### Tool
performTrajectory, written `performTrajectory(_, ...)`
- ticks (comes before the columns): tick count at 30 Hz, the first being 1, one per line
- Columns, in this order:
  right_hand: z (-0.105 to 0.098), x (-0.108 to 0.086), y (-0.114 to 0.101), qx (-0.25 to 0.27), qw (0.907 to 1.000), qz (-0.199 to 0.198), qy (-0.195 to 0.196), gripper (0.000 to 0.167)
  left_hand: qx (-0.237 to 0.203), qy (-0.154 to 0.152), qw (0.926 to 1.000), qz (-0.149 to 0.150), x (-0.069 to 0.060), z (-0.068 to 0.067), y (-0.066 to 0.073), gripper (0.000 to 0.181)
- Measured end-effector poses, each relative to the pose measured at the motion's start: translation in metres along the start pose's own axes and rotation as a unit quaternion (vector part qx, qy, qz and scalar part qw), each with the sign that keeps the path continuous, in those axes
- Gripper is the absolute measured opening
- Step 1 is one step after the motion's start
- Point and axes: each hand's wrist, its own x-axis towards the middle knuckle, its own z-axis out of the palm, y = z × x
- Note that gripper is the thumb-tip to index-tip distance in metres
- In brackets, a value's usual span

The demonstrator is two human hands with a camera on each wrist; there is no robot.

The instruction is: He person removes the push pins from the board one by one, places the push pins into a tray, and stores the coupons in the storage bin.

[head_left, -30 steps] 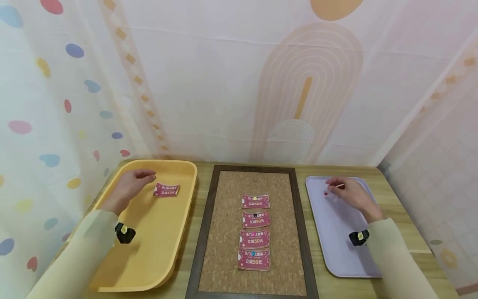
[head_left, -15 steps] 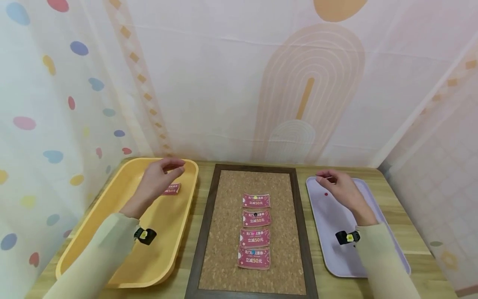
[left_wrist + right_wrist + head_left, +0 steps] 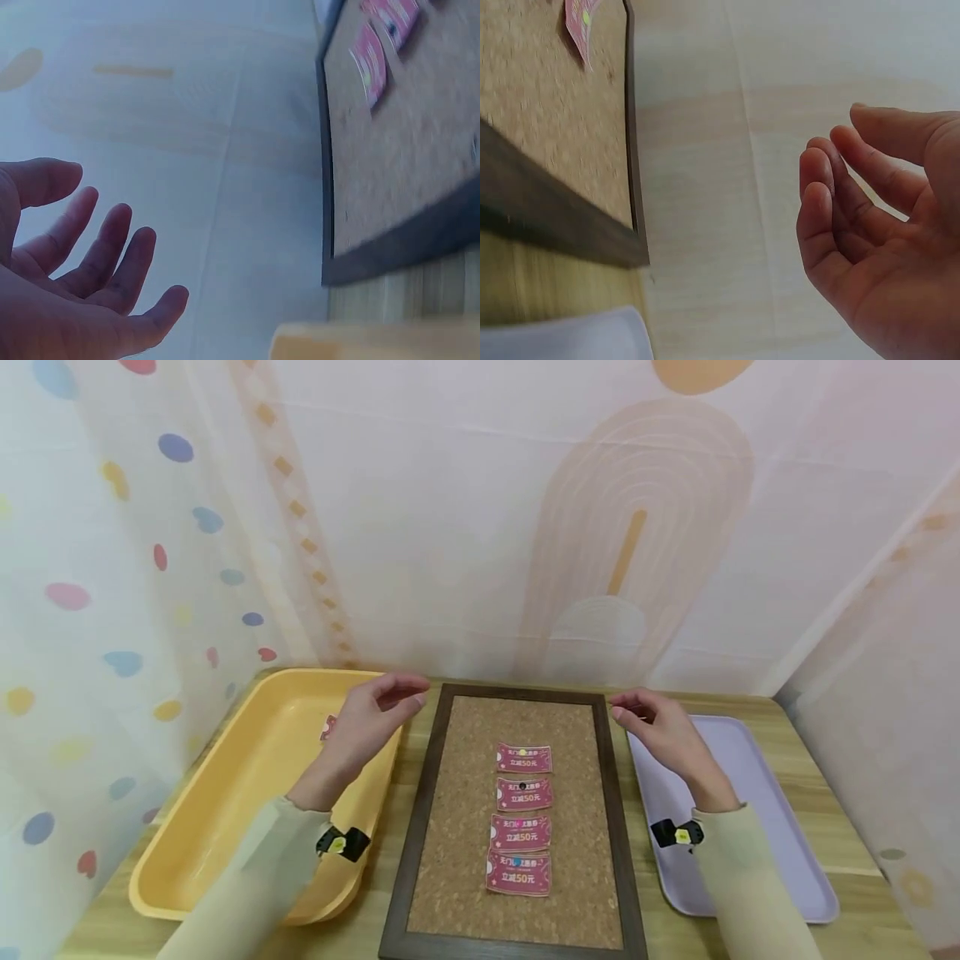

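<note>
My left hand (image 3: 367, 722) hovers between the yellow tray (image 3: 225, 752) and the cork board (image 3: 450, 827), with its fingers spread and nothing in them. Over the upper left corner of the lavender tray (image 3: 738, 793), close to the board's right frame, my right hand (image 3: 663, 735) hangs in the air. Its fingers are loosely bent in the right wrist view, and I see nothing held. Several pink coupons, among them the top coupon (image 3: 523, 758) and the bottom coupon (image 3: 517, 872), run in a column down the board, each bearing a coloured pushpin. One loose coupon (image 3: 327, 727) peeks out beside my left hand in the yellow tray.
All three pieces lie on a wooden table (image 3: 817, 827), the board in the middle with a dark frame (image 3: 622, 860). A patterned curtain (image 3: 450, 527) closes off the back and the sides.
Both hands have moved inward toward the board, the left from above the yellow tray and the right from above the lavender tray. The pinned coupons stay in place on the board.
</note>
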Motion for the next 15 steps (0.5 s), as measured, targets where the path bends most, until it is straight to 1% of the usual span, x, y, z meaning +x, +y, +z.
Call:
performTrajectory(4,0.008,0.005,-0.006,0.012,0.9997,-0.001,-0.023,0.026,-0.052,-0.005,0.9986,0.007,-0.001,0.015,0.005,0.028)
performTrajectory(6,0.014,0.007,-0.008,0.021,0.9991,-0.01,-0.035,0.026,-0.073,-0.011,0.9973,0.0,-0.001,0.023,0.006,0.028)
performTrajectory(9,0.025,0.011,-0.011,0.03,0.9981,-0.024,-0.048,0.025,-0.099,-0.025,0.9946,-0.019,-0.002,0.036,0.005,0.03)
performTrajectory(12,0.038,0.015,-0.015,0.037,0.9972,-0.027,-0.06,0.024,-0.123,-0.034,0.9908,-0.045,-0.003,0.05,0.0,0.031)
performTrajectory(15,0.051,0.019,-0.018,0.038,0.9966,-0.019,-0.07,0.022,-0.161,-0.04,0.9838,-0.068,-0.003,0.063,-0.007,0.031)
